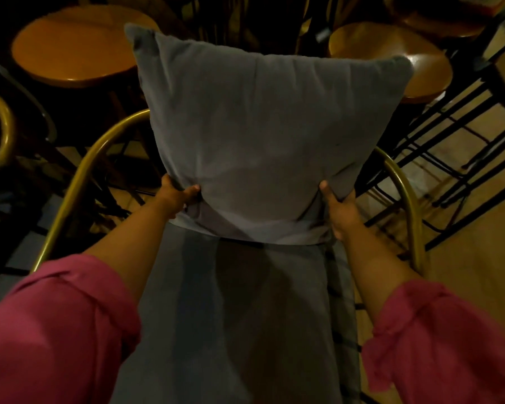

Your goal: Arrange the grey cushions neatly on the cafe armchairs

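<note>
A large square grey cushion (pixel 263 135) stands upright in the middle of the view, its lower edge resting at the back of the grey seat pad (pixel 245 310) of an armchair with a curved brass-coloured frame (pixel 79 182). My left hand (pixel 178 196) pinches the cushion's lower left corner. My right hand (pixel 340 208) grips its lower right corner. Both arms wear pink sleeves. The chair's backrest is hidden behind the cushion.
A round wooden table (pixel 73 48) stands at the back left, another round wooden top (pixel 397 59) at the back right. Black metal chair frames (pixel 455 147) crowd the right side over a tiled floor. A second brass-framed chair (pixel 3 132) is at the left edge.
</note>
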